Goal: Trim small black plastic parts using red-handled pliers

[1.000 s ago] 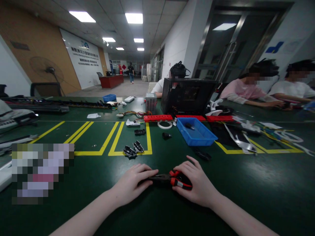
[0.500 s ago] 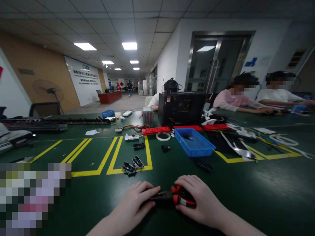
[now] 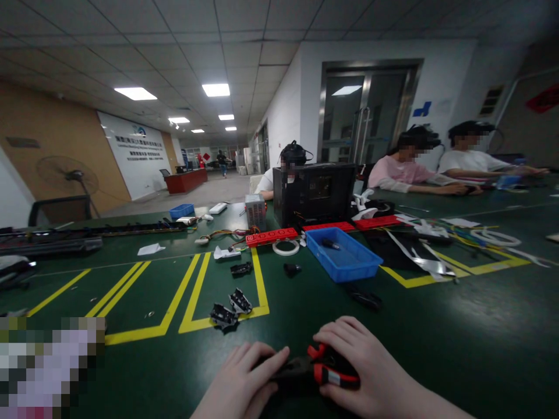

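At the near edge of the table I hold pliers (image 3: pixel 299 366) with dark jaws and red-and-black handles, lying crosswise and low over the green top. My right hand (image 3: pixel 367 369) is closed around the handles, which stand somewhat apart. The jaws point left and run in between the thumb and fingers of my left hand (image 3: pixel 248 375), which is closed at their tip. The very end of the jaws is hidden there, and I cannot see whether a small part sits in it. Two black-and-silver plastic pieces (image 3: pixel 230 309) lie just beyond my left hand.
A blue tray (image 3: pixel 345 270) with a black part inside stands beyond my hands. Near it lie a black connector-like piece (image 3: pixel 292 269), a dark object (image 3: pixel 365 298) and a white ring (image 3: pixel 286 248). Behind are red power strips (image 3: pixel 271 237) and a black computer case (image 3: pixel 312 192). Several people sit around the table.
The view has tilted and shifted a little, so the table things sit slightly differently in the picture. Both hands keep their grip on the pliers, the handles looking turned slightly.
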{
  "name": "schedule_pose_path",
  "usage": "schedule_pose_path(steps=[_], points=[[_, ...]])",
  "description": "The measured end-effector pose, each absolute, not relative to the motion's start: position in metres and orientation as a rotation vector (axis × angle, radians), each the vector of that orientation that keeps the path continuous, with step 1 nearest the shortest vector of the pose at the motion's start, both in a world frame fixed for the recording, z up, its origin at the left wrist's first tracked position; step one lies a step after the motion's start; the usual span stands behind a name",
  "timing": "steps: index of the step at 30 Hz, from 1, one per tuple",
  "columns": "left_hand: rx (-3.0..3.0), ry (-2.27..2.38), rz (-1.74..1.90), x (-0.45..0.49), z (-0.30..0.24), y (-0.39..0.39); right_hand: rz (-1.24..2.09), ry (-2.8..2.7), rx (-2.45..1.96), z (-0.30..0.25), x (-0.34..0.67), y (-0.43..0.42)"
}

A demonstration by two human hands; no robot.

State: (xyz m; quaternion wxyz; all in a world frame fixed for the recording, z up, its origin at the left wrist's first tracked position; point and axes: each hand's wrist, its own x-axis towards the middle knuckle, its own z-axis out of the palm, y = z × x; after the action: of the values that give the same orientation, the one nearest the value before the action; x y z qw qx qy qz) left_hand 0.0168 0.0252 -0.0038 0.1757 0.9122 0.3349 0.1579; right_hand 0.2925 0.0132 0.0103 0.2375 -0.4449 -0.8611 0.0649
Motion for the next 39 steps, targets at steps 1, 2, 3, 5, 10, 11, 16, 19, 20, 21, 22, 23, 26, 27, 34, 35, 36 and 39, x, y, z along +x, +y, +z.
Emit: schedule_pose_path(steps=[1, 2, 3, 5, 10, 11, 16, 19, 20, 21, 22, 23, 26, 27, 34, 35, 36, 39], points=[[2.578, 0.954, 0.439, 0.017, -0.004, 0.025, 0.174, -2.369, -1.21, 0.01, 0.293, 0.014], [2.571, 0.962, 0.429, 0.017, -0.004, 0.025, 0.169, -2.375, -1.201, 0.009, 0.294, 0.014], [2.563, 0.97, 0.424, 0.017, -0.004, 0.024, 0.161, -2.381, -1.193, 0.008, 0.294, 0.014], [2.549, 0.973, 0.44, 0.016, -0.004, 0.023, 0.136, -2.392, -1.176, 0.006, 0.295, 0.015], [2.528, 0.964, 0.531, 0.014, -0.005, 0.021, 0.062, -2.389, -1.148, 0.002, 0.296, 0.015], [2.526, 0.964, 0.528, 0.014, -0.005, 0.021, 0.055, -2.387, -1.15, 0.002, 0.296, 0.015], [2.503, 0.972, 0.515, 0.014, -0.009, 0.022, 0.06, -2.37, -1.162, 0.003, 0.295, 0.013], [2.471, 0.989, 0.533, 0.012, -0.012, 0.023, 0.065, -2.377, -1.161, 0.004, 0.296, 0.012], [2.463, 0.992, 0.543, 0.011, -0.013, 0.023, 0.064, -2.374, -1.161, 0.004, 0.296, 0.012], [2.458, 0.992, 0.56, 0.011, -0.014, 0.023, 0.063, -2.37, -1.16, 0.003, 0.297, 0.012], [2.454, 0.987, 0.582, 0.01, -0.015, 0.023, 0.061, -2.363, -1.16, 0.003, 0.297, 0.013], [2.45, 0.982, 0.607, 0.01, -0.017, 0.023, 0.061, -2.35, -1.16, 0.002, 0.297, 0.013], [2.426, 0.971, 0.67, 0.008, -0.022, 0.023, 0.067, -2.303, -1.161, 0.001, 0.296, 0.013], [2.418, 0.972, 0.682, 0.008, -0.024, 0.023, 0.069, -2.294, -1.159, 0.001, 0.295, 0.012], [2.406, 1.032, 0.658, 0.007, -0.024, 0.02, 0.058, -2.266, -1.144, -0.002, 0.294, 0.012], [2.402, 1.044, 0.643, 0.007, -0.022, 0.019, 0.057, -2.267, -1.132, -0.002, 0.294, 0.012], [2.396, 1.053, 0.63, 0.007, -0.019, 0.018, 0.053, -2.264, -1.119, -0.003, 0.294, 0.013], [2.382, 1.066, 0.593, 0.008, -0.012, 0.016, 0.037, -2.251, -1.087, -0.003, 0.294, 0.014]])
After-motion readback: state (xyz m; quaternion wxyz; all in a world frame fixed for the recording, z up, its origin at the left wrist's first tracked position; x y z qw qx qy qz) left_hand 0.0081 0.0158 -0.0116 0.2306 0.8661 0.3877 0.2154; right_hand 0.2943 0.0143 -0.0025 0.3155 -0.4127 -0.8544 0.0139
